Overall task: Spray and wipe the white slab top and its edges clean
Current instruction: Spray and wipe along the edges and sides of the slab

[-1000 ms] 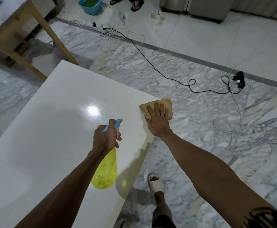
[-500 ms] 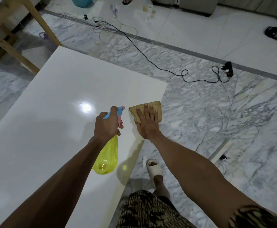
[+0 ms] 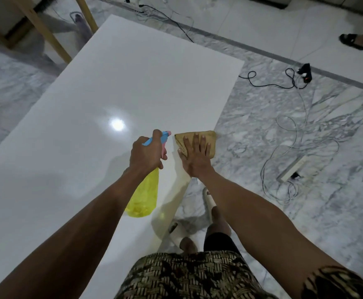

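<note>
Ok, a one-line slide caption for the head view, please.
Left hand grips a yellow spray bottle while the right hand presses a tan cloth flat at the white slab edge.

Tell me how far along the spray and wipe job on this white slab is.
Done: hard to judge; the white slab looks glossy, with no obvious dirt. In hand: the right hand presses a tan cloth flat at the slab's right edge, while the left hand grips the yellow spray bottle. Left: likely the other edges and the far end, where no wiping shows.
</note>
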`<state>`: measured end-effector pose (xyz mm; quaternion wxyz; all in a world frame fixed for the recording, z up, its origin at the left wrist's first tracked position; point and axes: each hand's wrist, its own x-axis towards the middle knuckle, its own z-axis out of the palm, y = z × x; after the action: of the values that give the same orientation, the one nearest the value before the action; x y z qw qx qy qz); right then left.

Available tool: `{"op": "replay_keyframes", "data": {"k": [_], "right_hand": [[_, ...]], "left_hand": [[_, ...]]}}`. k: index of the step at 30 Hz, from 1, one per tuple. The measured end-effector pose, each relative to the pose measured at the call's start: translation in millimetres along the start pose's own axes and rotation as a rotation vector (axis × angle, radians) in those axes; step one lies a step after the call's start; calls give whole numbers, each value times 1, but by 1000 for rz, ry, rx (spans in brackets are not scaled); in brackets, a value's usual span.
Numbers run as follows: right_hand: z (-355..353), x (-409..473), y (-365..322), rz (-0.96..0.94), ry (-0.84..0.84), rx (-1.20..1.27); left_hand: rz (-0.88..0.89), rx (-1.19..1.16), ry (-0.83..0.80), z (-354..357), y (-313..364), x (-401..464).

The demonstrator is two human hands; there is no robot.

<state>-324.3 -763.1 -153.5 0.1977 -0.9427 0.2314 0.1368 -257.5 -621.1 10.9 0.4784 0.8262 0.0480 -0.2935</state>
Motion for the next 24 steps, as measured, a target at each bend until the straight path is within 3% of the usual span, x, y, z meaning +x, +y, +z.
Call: {"op": "replay_keyframes", "data": {"k": [6, 11, 14, 24], "right_hand": [[40, -60, -30, -32, 114, 17], [62, -98, -58, -48, 51, -5], [83, -123, -67, -61, 151, -38], [129, -214, -114, -30, 95, -66]], "left_hand": [[13, 27, 96, -46, -54, -37], [7, 35, 138, -76, -95, -64], [9, 11, 145, -87, -119, -87], [44, -8, 215, -146, -211, -204]]}}
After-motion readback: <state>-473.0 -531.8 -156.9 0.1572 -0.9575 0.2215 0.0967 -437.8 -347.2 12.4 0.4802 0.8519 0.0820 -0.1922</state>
